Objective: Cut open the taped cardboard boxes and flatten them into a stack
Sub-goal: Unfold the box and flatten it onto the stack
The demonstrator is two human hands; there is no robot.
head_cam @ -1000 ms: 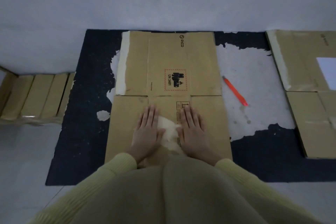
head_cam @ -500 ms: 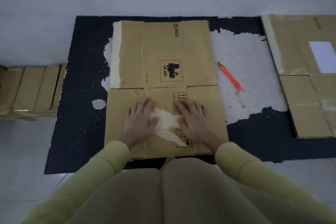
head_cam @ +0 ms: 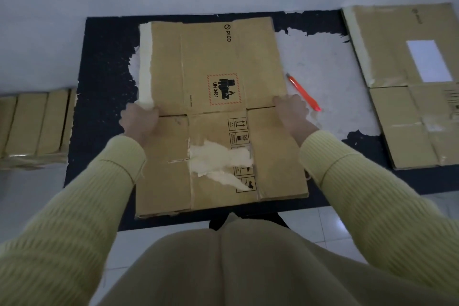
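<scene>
Now neither palm presses flat: the left hand (head_cam: 139,120) and right hand (head_cam: 291,110) have shifted to the flattened box (head_cam: 213,62), fingers clamped on its 9 and 3 o'clock edges. Flattening looks finished; it lies on the dark mat (head_cam: 104,107), likely bound for the stack (head_cam: 407,117) at 3 o'clock.

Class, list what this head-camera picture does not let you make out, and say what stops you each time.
Head view:
- Fingertips of the left hand and right hand: hidden under the box edges they grip.
- Cutter blade: too small and blurred to tell if out.
- Right stack: cut off by the right edge.
- Left boxes: cut off by the left edge.
</scene>
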